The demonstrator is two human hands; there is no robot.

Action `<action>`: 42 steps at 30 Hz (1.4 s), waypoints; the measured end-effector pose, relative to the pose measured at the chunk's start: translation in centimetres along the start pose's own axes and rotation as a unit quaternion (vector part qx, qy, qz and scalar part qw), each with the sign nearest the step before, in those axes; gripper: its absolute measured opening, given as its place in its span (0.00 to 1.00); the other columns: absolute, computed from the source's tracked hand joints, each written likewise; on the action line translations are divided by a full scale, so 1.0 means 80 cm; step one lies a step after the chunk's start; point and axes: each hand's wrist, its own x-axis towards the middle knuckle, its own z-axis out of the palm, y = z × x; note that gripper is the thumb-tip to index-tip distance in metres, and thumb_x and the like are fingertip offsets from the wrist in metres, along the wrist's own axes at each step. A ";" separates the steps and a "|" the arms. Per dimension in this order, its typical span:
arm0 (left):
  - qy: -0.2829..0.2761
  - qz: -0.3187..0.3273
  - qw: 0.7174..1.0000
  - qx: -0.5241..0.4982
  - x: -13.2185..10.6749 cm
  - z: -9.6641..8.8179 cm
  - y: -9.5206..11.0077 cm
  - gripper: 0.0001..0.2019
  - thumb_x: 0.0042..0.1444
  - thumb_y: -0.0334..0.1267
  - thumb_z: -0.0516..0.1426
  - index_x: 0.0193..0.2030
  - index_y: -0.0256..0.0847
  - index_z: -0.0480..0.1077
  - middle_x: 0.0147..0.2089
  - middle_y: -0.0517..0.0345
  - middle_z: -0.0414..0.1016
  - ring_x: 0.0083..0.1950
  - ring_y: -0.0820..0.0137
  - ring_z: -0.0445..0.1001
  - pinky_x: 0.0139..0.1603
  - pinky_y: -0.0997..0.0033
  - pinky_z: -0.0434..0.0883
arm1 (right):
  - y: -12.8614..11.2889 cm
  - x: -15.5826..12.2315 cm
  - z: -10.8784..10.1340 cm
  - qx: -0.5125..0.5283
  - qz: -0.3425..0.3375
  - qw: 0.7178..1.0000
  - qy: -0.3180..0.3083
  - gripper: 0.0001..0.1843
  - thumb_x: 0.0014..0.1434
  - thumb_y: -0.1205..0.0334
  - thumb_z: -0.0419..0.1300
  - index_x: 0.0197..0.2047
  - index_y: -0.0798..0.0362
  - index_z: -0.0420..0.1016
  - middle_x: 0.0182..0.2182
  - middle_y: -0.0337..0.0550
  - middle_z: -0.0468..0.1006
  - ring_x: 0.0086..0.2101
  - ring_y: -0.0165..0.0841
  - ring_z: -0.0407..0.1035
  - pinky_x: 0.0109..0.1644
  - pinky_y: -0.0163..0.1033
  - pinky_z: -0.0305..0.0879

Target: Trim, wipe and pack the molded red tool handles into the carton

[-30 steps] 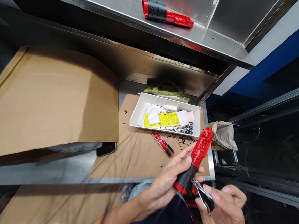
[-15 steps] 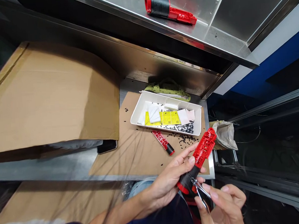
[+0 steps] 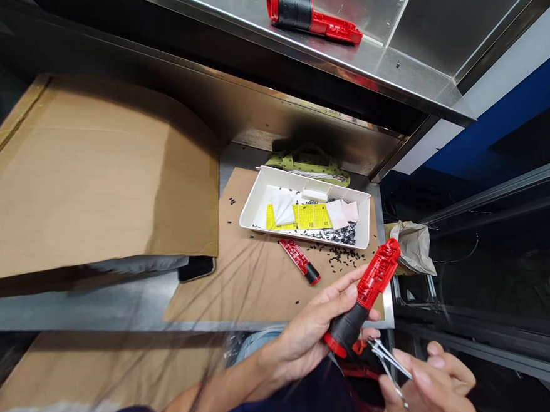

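Note:
My left hand (image 3: 312, 332) is closed around a red and black plastic tool body (image 3: 366, 297), black end toward me, red ribbed end pointing up and right. My right hand (image 3: 428, 380) pinches a pair of metal tweezers (image 3: 389, 361) whose tips sit just below the black end of the part. Both hands are low in the view, in front of the bench edge.
A white tray (image 3: 256, 207) with yellow labels, white slips and small black screws sits on brown cardboard (image 3: 256, 276). A small red part (image 3: 299, 261) lies beside loose screws. Another red and black tool body (image 3: 311, 15) lies on the steel shelf above. A cardboard box (image 3: 89, 175) stands at left.
My right hand with the tweezers has drawn down and to the right, away from the black end. The held part has shifted slightly right.

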 end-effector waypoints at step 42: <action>-0.024 -0.020 0.999 -0.015 0.005 -0.008 -0.004 0.23 0.60 0.41 0.61 0.62 0.42 0.69 0.44 0.52 0.76 0.41 0.69 0.77 0.39 0.73 0.76 | -0.016 0.017 0.008 -0.019 -0.022 1.000 0.010 0.12 0.55 0.65 0.68 0.40 0.48 0.69 0.26 0.38 0.79 0.33 0.38 0.57 0.49 0.49 0.58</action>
